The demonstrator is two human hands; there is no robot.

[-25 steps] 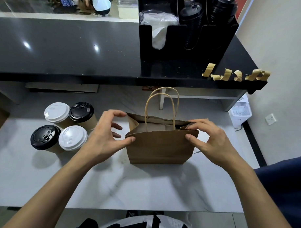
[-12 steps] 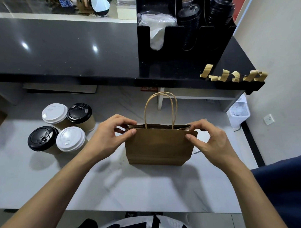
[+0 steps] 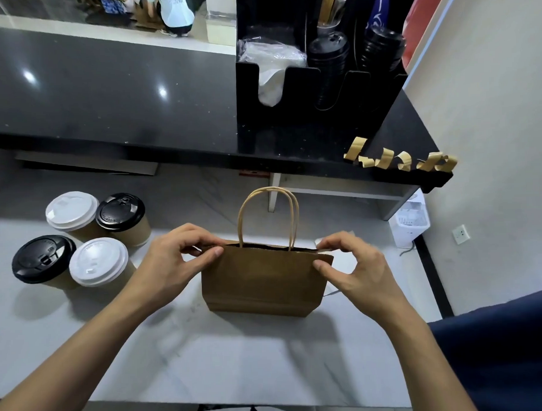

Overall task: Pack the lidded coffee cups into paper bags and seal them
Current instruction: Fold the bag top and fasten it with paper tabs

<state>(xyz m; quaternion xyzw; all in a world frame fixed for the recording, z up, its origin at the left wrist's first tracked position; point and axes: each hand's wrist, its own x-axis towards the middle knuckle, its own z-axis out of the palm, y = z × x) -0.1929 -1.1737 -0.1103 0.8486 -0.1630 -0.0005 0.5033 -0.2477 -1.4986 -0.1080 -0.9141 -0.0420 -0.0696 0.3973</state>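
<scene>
a person's left hand (image 3: 170, 264) and right hand (image 3: 361, 266) pinch the two top corners of a brown paper bag (image 3: 266, 282) standing mid-table, thumb and fingers clamped to press its mouth flat, apparently for sealing. four lidded coffee cups (image 3: 80, 239) wait at nine o'clock of it, well apart; tape strips (image 3: 403, 162) hang at one o'clock.
</scene>
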